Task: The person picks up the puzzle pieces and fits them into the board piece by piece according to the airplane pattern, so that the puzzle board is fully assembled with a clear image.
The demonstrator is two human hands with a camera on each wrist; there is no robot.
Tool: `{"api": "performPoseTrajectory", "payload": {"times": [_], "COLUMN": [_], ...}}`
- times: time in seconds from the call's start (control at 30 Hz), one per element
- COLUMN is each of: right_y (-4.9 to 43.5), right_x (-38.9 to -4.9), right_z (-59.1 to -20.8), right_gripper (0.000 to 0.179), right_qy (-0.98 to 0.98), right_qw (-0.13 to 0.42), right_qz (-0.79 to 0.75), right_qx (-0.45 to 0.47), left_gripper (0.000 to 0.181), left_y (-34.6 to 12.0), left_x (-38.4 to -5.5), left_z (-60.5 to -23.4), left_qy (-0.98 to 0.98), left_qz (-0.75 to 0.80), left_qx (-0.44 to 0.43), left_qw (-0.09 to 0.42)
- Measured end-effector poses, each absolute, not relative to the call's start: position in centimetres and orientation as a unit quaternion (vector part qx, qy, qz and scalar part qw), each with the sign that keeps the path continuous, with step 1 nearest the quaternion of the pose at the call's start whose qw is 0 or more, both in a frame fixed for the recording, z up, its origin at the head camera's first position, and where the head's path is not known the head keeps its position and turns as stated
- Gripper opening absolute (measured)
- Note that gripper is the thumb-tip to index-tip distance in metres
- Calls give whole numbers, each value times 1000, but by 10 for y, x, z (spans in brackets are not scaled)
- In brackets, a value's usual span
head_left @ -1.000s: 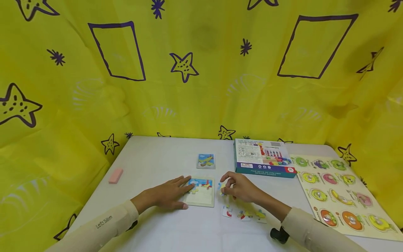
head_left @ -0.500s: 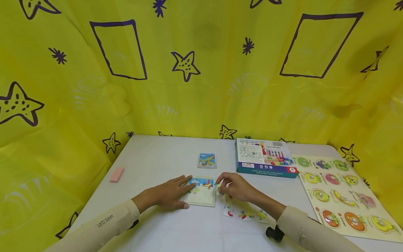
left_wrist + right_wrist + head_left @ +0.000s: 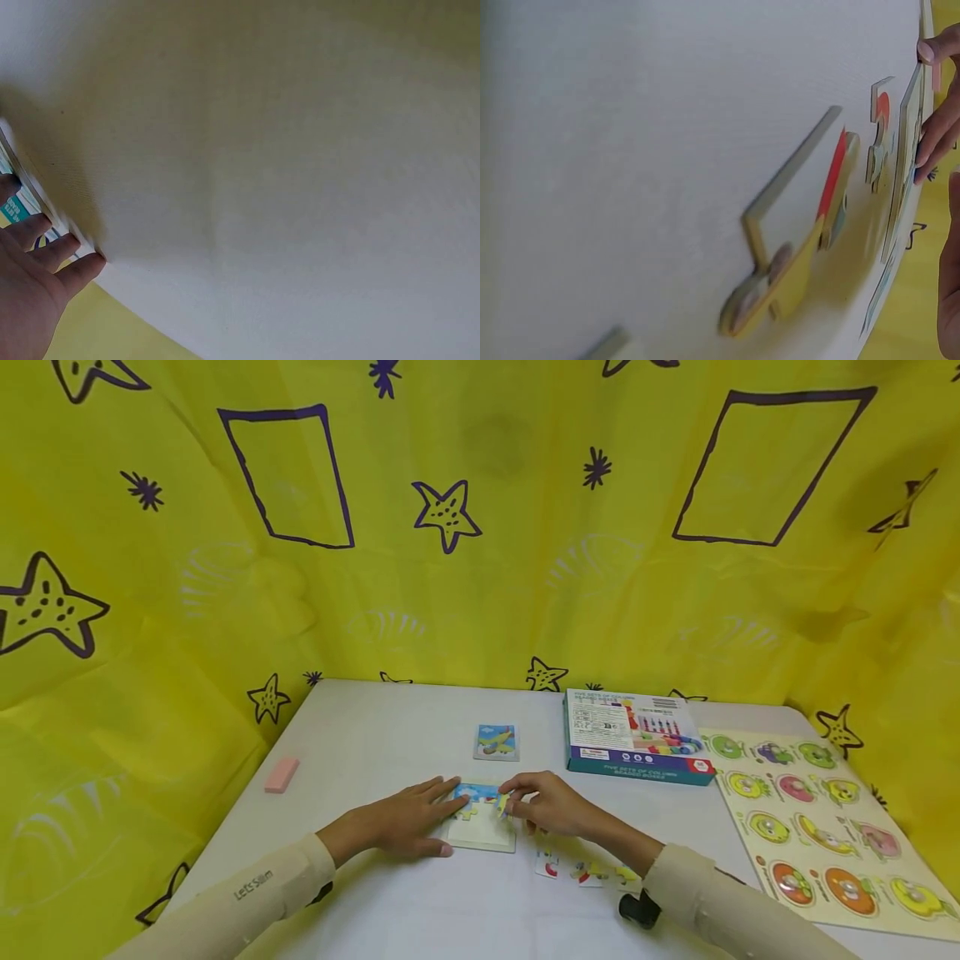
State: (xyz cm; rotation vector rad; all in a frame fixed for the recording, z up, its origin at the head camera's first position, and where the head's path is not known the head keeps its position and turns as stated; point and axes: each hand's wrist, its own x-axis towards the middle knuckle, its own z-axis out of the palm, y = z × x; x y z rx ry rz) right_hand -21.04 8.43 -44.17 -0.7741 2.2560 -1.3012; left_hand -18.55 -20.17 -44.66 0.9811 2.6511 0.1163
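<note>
A small jigsaw tray (image 3: 482,842) lies mid-table, its top row showing blue sky and a yellow piece at its left. My left hand (image 3: 411,820) rests along the tray's left side, fingers stretched over the edge; the left wrist view shows the same hand (image 3: 34,285) at a board edge. Between thumb and fingers my right hand (image 3: 553,806) pinches a blue-and-yellow puzzle piece (image 3: 502,804) over the tray's upper right. Several loose puzzle pieces (image 3: 588,873) lie in a row to the lower right. Close up in the right wrist view is a red-and-yellow puzzle piece (image 3: 799,277).
Behind the tray lies a small airplane picture puzzle (image 3: 497,742). A boxed bead set (image 3: 637,739) stands back right, beside a large fruit peg board (image 3: 795,793). A pink block (image 3: 282,774) sits at the left. Yellow curtain (image 3: 480,593) surrounds the white table (image 3: 360,727).
My right hand has carried the puzzle piece leftward from beside the tray to over its upper right part. The left hand has stayed in place on the tray.
</note>
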Motion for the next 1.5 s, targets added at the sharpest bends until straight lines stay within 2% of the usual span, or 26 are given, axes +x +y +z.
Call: {"api": "performPoseTrajectory", "payload": {"times": [0.33,0.53,0.93,1.5], "right_y": [66,56,44,43], "right_x": [-213,-215,-216,-216], "right_z": [-445,-448,-448,-447], "right_gripper": [32,30,27,25], "right_qy": [805,801,835,858], "right_qw": [242,236,215,220], "right_qz": [-474,-478,-446,-417], "right_qx": [-262,-274,-239,-203], "left_gripper": [79,79,78,79], "left_y": [-201,-201,-200,-201], "left_x": [-185,-184,-184,-186], "left_z": [-444,-442,-443,-444], "left_qy": [926,926,925,925], "left_qz": [40,47,47,42], "left_qx": [338,335,342,339], "left_qw": [161,168,161,165]}}
